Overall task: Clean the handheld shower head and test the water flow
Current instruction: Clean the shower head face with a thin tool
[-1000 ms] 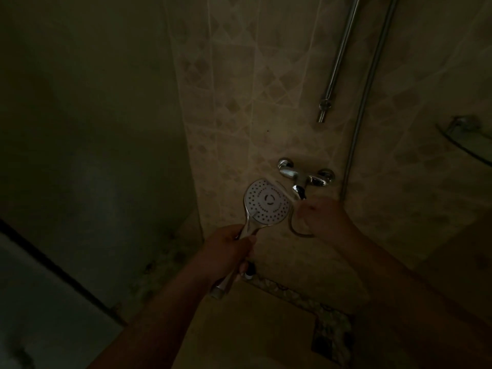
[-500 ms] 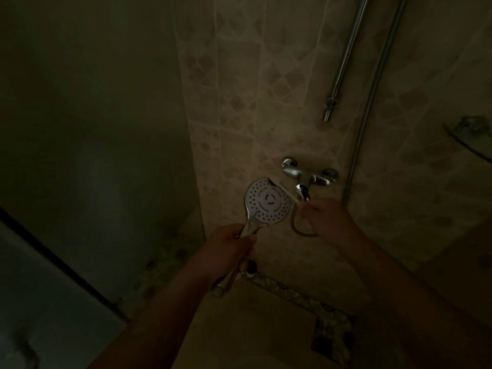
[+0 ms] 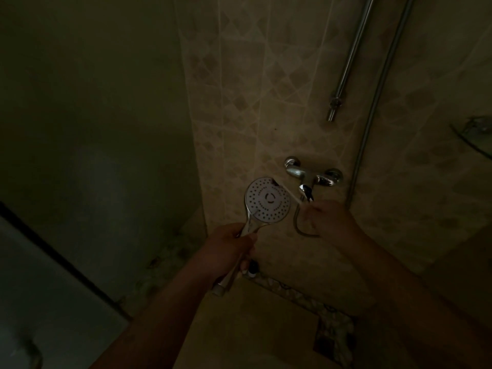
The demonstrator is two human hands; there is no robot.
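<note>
The handheld shower head [image 3: 267, 199] is round and chrome, and its white perforated face points up at me. My left hand [image 3: 229, 249] is closed around its handle, whose lower end sticks out below my fist. My right hand [image 3: 327, 219] pinches a thin white stick [image 3: 290, 195]. The stick's far tip rests against the upper right rim of the head. The light is too dim to tell what kind of stick it is. The chrome mixer tap [image 3: 314, 175] sits on the tiled wall just above my right hand.
A shower hose [image 3: 378, 89] and a slide rail [image 3: 348, 57] run up the wall at the right. The hose loops [image 3: 296, 226] under my right hand. A glass corner shelf [image 3: 474, 139] juts out far right. A small dark bottle [image 3: 253, 270] stands on the ledge. A glass door panel [image 3: 53, 262] is at left.
My right hand has shifted slightly right and the white stick now shows against the head's rim. My left hand and the shower head have barely moved.
</note>
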